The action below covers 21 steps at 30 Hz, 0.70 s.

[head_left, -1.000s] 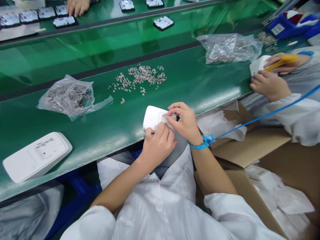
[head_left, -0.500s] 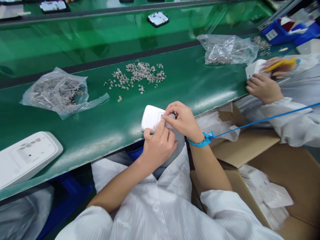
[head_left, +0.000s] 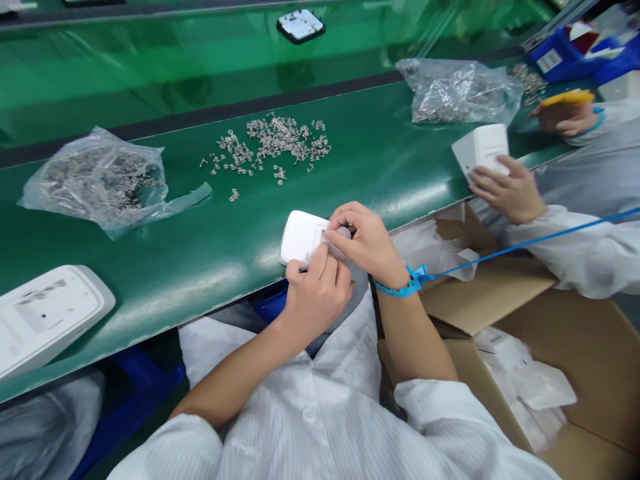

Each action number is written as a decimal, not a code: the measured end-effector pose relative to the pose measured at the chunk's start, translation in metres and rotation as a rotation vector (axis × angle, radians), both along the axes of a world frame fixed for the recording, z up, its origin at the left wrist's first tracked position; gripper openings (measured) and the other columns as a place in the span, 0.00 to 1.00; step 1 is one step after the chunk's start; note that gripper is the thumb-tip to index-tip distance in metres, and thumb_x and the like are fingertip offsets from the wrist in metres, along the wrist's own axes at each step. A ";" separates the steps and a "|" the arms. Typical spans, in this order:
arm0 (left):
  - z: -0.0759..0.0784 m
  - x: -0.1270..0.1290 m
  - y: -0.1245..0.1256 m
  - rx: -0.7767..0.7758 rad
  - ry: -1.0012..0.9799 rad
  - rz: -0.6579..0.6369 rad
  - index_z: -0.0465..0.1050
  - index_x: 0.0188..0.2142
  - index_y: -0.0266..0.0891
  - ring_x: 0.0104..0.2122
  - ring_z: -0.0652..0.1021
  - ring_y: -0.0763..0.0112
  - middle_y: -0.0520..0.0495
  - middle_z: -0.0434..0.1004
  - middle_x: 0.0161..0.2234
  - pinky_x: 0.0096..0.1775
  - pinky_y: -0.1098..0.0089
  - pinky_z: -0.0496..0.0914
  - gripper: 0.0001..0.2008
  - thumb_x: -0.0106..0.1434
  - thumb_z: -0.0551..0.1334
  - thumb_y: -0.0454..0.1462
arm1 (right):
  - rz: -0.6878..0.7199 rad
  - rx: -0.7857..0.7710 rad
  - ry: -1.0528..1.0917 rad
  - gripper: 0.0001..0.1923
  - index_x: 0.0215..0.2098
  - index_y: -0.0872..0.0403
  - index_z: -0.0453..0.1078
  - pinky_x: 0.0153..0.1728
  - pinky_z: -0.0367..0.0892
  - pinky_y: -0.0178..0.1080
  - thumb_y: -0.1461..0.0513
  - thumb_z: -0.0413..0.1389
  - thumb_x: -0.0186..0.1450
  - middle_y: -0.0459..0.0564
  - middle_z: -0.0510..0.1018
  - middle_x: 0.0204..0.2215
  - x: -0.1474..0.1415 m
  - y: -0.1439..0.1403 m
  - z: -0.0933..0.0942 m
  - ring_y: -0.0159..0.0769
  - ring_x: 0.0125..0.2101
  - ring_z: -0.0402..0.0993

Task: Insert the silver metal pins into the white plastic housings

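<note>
White case point(head_left: 300, 240): by the near edge of the green bench point(head_left: 240, 233), in front of the person. It is the middle of the clock, and twelve points away from the person. Whether it rests on the bench cannot be told.
Left hand point(head_left: 320, 287): at five o'clock, finger and thumb gripping the near side of the case.
Right hand point(head_left: 364, 241): at three o'clock, touching the case, its finger and thumb tips near each other. Whether they pinch a tiny thing cannot be told.
Both hands: close together, fingertips nearly meeting.
Slot point(head_left: 321, 235): on the three o'clock part of the case, partly hidden by fingers.
Good grip: the left hand does best to hold firm, so the case does not rock. Small, soft pushes from the right hand seem safest; hard ones might scratch the shell.
Metal bits point(head_left: 280, 140): a loose pile between eleven and twelve. They look easy to tangle, so picking out single ones needs care.
Blue strap point(head_left: 400, 287): around the right wrist, its cord point(head_left: 500, 253) running off toward three. A slack cord should tug less.
Clear bag point(head_left: 100, 180): between nine and ten, with more metal bits inside.
Big white case point(head_left: 60, 300): between eight and nine, on the bench.
Co-worker's hand point(head_left: 510, 190): past two o'clock, on another white case point(head_left: 483, 150).
</note>
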State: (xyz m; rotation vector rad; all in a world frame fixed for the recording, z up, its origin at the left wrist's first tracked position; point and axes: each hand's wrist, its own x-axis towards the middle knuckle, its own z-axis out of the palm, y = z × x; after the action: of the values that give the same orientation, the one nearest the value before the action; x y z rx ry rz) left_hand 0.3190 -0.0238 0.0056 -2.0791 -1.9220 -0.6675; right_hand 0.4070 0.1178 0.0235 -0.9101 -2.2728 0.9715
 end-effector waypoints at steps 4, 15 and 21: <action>0.005 -0.003 -0.003 -0.058 -0.045 -0.015 0.76 0.42 0.35 0.56 0.76 0.54 0.36 0.82 0.47 0.41 0.55 0.58 0.11 0.73 0.57 0.38 | -0.031 -0.050 -0.015 0.06 0.28 0.52 0.71 0.38 0.67 0.42 0.64 0.64 0.59 0.47 0.77 0.33 -0.001 0.006 -0.006 0.38 0.35 0.72; 0.069 -0.086 0.079 -0.342 -0.330 0.103 0.80 0.39 0.45 0.54 0.69 0.48 0.45 0.77 0.43 0.49 0.51 0.59 0.05 0.65 0.66 0.40 | -0.133 0.297 0.221 0.01 0.37 0.51 0.77 0.47 0.69 0.49 0.62 0.63 0.67 0.51 0.79 0.39 0.012 -0.016 -0.027 0.43 0.43 0.75; 0.049 -0.079 0.089 -0.549 -0.399 0.089 0.81 0.36 0.45 0.53 0.68 0.50 0.45 0.77 0.44 0.47 0.53 0.61 0.05 0.60 0.67 0.38 | -0.178 0.387 0.262 0.08 0.42 0.47 0.81 0.46 0.72 0.51 0.65 0.59 0.69 0.51 0.80 0.40 0.012 -0.037 -0.038 0.43 0.43 0.75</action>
State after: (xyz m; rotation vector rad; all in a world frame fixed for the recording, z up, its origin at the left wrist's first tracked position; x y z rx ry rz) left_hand 0.2404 0.0655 0.0545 -2.2675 -2.6529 -0.6210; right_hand 0.4189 0.0812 -0.0149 -0.7501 -2.0195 0.5126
